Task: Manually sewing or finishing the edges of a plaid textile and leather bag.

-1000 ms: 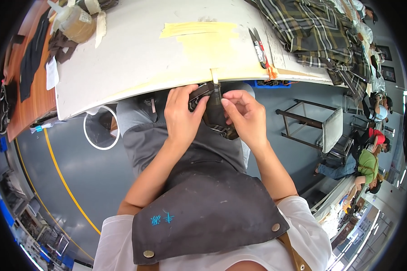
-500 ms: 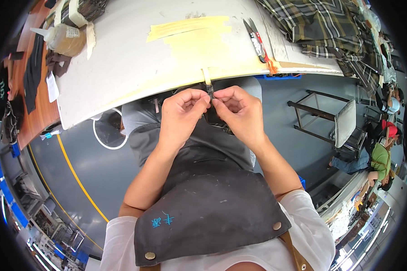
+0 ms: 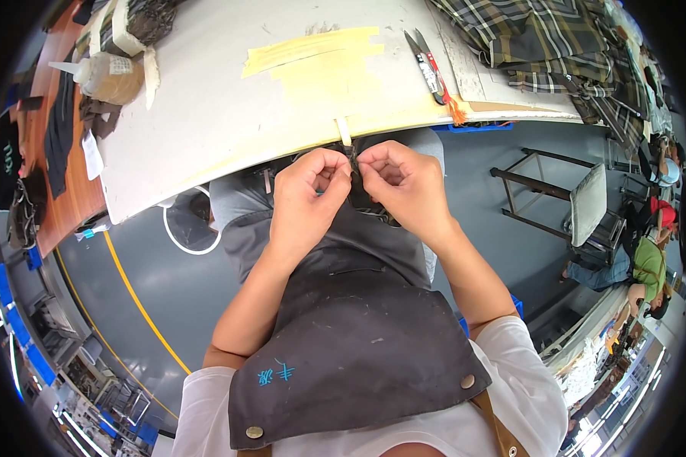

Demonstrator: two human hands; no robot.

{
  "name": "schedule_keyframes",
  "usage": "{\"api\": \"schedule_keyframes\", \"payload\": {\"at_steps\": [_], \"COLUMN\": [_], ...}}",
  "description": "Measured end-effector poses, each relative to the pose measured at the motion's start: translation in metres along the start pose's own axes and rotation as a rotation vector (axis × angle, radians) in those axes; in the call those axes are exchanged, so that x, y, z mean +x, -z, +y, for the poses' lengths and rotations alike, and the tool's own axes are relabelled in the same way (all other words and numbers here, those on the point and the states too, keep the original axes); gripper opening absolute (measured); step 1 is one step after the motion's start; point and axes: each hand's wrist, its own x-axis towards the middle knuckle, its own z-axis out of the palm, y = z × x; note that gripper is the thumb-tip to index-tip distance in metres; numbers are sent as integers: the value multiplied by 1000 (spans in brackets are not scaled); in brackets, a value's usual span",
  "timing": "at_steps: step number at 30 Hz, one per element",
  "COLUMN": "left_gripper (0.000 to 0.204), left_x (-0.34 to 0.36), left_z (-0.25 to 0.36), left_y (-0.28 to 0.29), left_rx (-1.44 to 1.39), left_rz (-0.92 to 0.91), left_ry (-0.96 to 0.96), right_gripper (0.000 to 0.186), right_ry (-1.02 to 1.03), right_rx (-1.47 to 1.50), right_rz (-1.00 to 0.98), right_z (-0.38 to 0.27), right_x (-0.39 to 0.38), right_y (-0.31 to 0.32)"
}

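Note:
At the table's near edge, a narrow dark piece of fabric hangs just below a pale tape strip that comes over the edge. My left hand pinches this fabric from the left between thumb and fingertips. From the other side my right hand pinches it too, the fingertips of both hands nearly meeting. What lies between the fingertips is mostly covered by them. More dark fabric falls below my hands over my lap, against the grey apron.
Thread snips with an orange tassel lie on the white table, right of yellow tape. Plaid garments are heaped at the far right. A glue bottle stands at the left. A stool and a white-rimmed bin flank me.
My hands keep their pinch on the dark fabric, with the fingertips shifted slightly. The whole view has swung a little.

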Motion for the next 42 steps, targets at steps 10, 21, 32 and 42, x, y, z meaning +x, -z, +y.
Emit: {"api": "schedule_keyframes", "payload": {"at_steps": [10, 21, 32, 42], "left_gripper": [4, 3, 7, 10], "left_x": [4, 9, 5, 2], "left_z": [10, 11, -2, -9], "left_y": [1, -5, -10, -15], "left_rx": [250, 154, -13, -47], "left_rz": [15, 98, 141, 159], "left_ry": [-123, -18, 40, -8], "right_gripper": [10, 10, 8, 10], "right_ry": [163, -94, -53, 19], "right_rx": [-190, 47, 112, -51], "right_rz": [47, 39, 118, 205], "right_z": [-10, 4, 9, 6], "right_x": [4, 4, 7, 9], "right_y": [-3, -5, -15, -23]}}
